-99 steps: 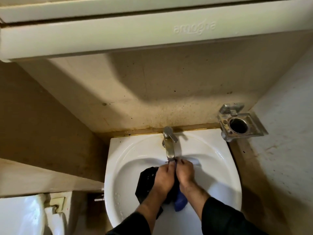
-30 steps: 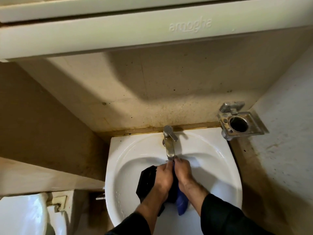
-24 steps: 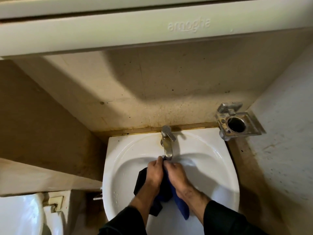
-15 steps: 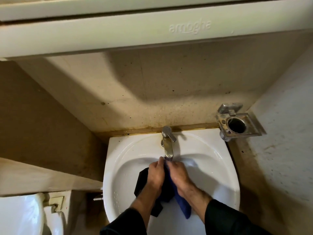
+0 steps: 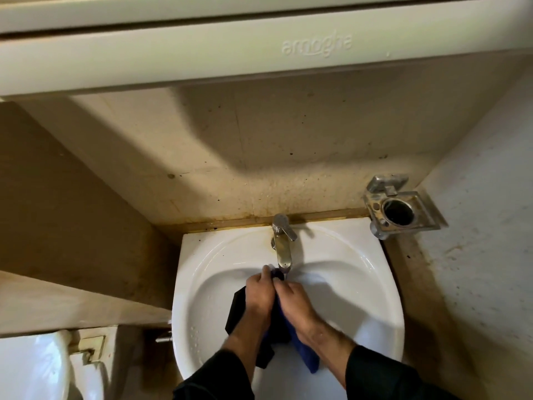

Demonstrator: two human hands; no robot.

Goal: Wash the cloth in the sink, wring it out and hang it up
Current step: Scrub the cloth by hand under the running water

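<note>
Hands, left hand (image 5: 258, 295) and right hand (image 5: 295, 303), grip the dark blue wet cloth (image 5: 281, 323), fingers curled round it, under the chrome tap (image 5: 282, 249) inside the white ceramic sink (image 5: 375, 284); hanging corners could splash water over the rim

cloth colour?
Dark blue cloth, near black where shaded; head view, between the left hand and right hand.

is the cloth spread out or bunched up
Bunched up. Both hands, left and right, grip the dark blue cloth together under the tap, its ends hanging crumpled into the sink.
</note>
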